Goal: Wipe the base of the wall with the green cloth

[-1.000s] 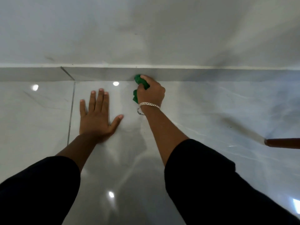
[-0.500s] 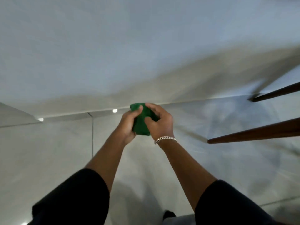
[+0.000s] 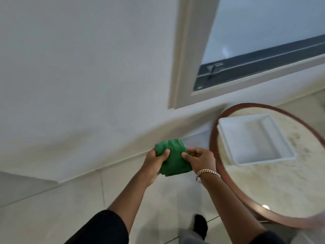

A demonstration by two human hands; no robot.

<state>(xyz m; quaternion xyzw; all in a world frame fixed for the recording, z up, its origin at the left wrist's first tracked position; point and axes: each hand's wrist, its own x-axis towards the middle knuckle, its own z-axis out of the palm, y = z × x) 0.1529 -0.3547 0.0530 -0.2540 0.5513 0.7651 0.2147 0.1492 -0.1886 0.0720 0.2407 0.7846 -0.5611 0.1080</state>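
Note:
The green cloth (image 3: 173,158) is folded into a thick pad and held up in the air in front of me, well above the floor. My left hand (image 3: 154,163) grips its left side with the thumb on top. My right hand (image 3: 200,160), with a silver bracelet at the wrist, pinches its right edge. The base of the wall (image 3: 123,158) runs diagonally behind the cloth, a pale skirting strip between the white wall and the glossy floor tiles.
A round table with a brown rim (image 3: 213,169) stands close on the right, with a white square tray (image 3: 253,140) on its marbled top. A window (image 3: 263,50) is set in the wall above it. My dark foot (image 3: 200,226) stands on the floor tiles below.
I have risen from the floor: the right hand lifted the cloth off the skirting, the left hand left the tile and took hold of the cloth. The view swung up and right.

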